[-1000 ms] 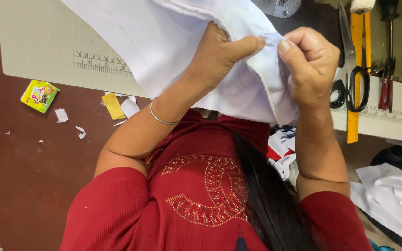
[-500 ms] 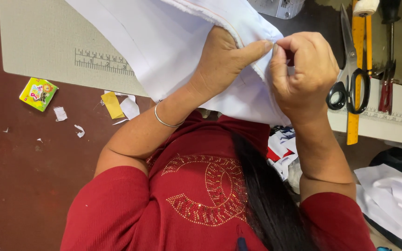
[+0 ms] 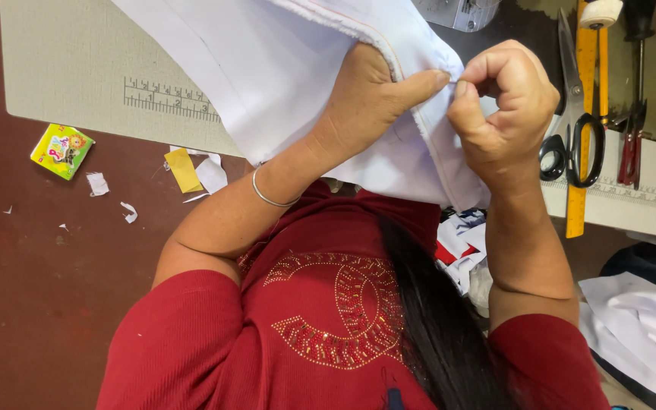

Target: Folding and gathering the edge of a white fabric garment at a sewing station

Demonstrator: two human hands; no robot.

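The white cloth (image 3: 282, 68) hangs over the near edge of the pale surface (image 3: 62, 68) and is lifted toward the camera, and both hands meet at its stitched hem. The left hand (image 3: 366, 106) is closed around a fold of the cloth, its thumb stretched along the hem toward the other hand, with cloth bunched under the palm. A thin silver bangle (image 3: 271, 199) sits on that wrist, just below the cloth's lower edge. The right hand (image 3: 506, 114) is curled almost into a fist, its thumb and forefinger pinched tight on the hem right where the left thumb tip ends, so the two hands touch or nearly touch there; whether something small such as a thread is caught in that pinch is too small to tell.

To the right of the cloth, black-handled scissors (image 3: 571, 148) lie on the surface beside a yellow ruler (image 3: 582, 114), with red-handled pliers (image 3: 632, 152) further right. To the left of the cloth, a printed scale (image 3: 170, 99) runs along the surface edge. Below it, on the dark red floor (image 3: 47, 288), lie a yellow paper scrap (image 3: 184, 170), white scraps (image 3: 211, 173) and a small bright yellow-green packet (image 3: 61, 150). The person wears a red top (image 3: 191, 342) with stud decoration.
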